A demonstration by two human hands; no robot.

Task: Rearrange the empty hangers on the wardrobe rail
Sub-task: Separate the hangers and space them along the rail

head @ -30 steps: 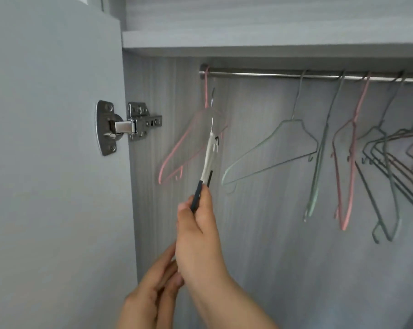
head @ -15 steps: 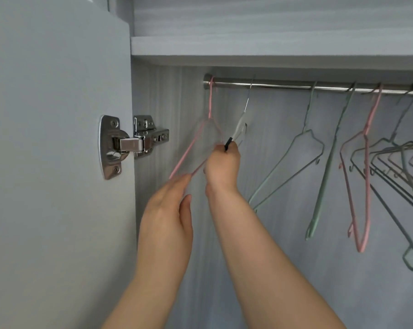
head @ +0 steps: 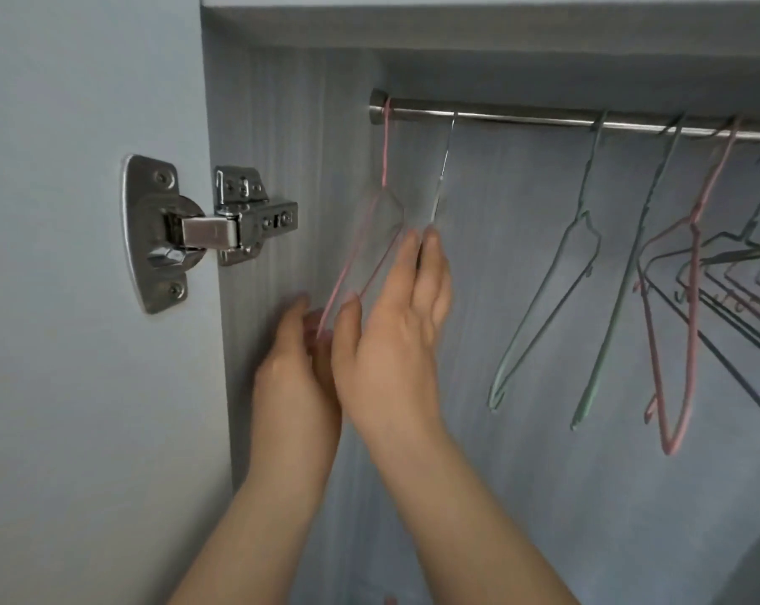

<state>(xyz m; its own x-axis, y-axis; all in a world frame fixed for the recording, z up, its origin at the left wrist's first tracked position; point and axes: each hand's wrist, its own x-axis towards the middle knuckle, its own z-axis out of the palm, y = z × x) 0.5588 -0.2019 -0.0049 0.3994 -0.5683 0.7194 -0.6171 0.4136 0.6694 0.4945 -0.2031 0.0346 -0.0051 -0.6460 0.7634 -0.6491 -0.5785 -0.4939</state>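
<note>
**Both hands up at the rail's end**

Left hand low, thumb and fingers closed on the bottom corner of the pink hanger, hooked on the rail above. Right hand just beside it, fingers fairly straight against the pale hanger hooked above its fingertips. Pinching or merely touching, cannot tell through the blur. Green hangers well off on the right hand's far side. Thin wire: probably light, springy, quick to swing and snag. Best taken at the neck under the hook, lifted clear, then slid along.
</note>
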